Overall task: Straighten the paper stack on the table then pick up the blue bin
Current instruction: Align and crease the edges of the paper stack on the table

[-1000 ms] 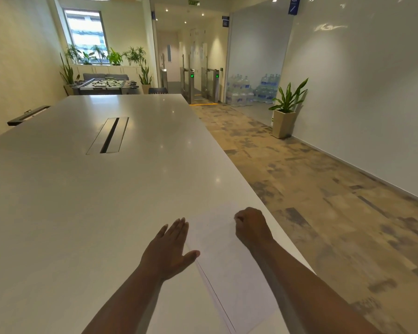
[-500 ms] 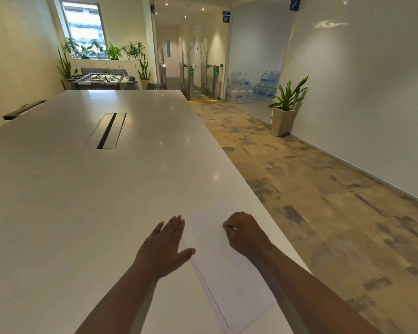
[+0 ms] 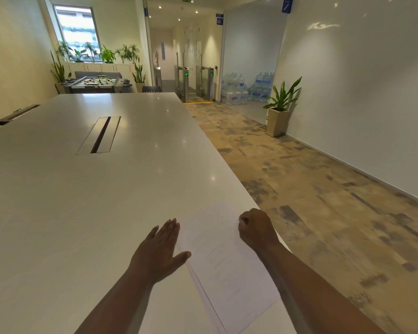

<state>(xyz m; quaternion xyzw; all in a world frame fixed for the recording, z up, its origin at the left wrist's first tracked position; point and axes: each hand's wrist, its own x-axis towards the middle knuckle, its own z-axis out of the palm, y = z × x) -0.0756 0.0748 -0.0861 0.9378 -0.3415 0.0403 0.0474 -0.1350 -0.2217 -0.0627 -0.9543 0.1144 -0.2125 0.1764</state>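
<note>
A thin stack of white paper [image 3: 223,266] lies at the near right corner of the long white table [image 3: 82,201], its sheets slightly fanned along the left edge. My left hand [image 3: 162,249] lies flat with straight fingers against the stack's left edge, thumb out over the paper. My right hand [image 3: 256,229] is curled at the stack's right edge, near the table's rim; whether its fingers pinch the sheets is hidden. No blue bin is in view.
A cable slot [image 3: 99,135] sits in the table's middle. Right of the table runs a patterned carpet floor [image 3: 311,189] with a potted plant [image 3: 279,109] by the white wall. Water bottles [image 3: 246,90], entry gates [image 3: 196,80] and a foosball table [image 3: 97,83] stand far off.
My right hand moved left across the paper, then back out to the stack's right edge. My left hand has stayed flat at the left edge.
</note>
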